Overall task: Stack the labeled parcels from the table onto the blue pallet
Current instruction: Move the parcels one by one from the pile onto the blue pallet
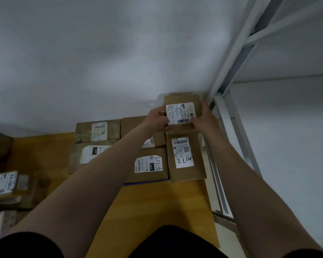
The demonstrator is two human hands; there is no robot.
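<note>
A brown cardboard parcel (182, 107) with a white barcode label is held at the far right corner against the wall. My left hand (158, 119) grips its left edge and my right hand (203, 120) grips its right edge. Below it lie several labeled parcels side by side: one marked "7.1.110" (185, 157), one with a "032" label (148, 164), one with a "070" label (90, 155), and another (99, 131) behind that. A thin strip of the blue pallet (147, 182) shows under their near edge.
More labeled parcels (6, 185) are piled at the left edge. A white metal shelf frame (229, 101) stands at the right, close to the held parcel. The white wall (101, 62) rises behind the stack. Orange-brown floor (157, 205) lies in front of me.
</note>
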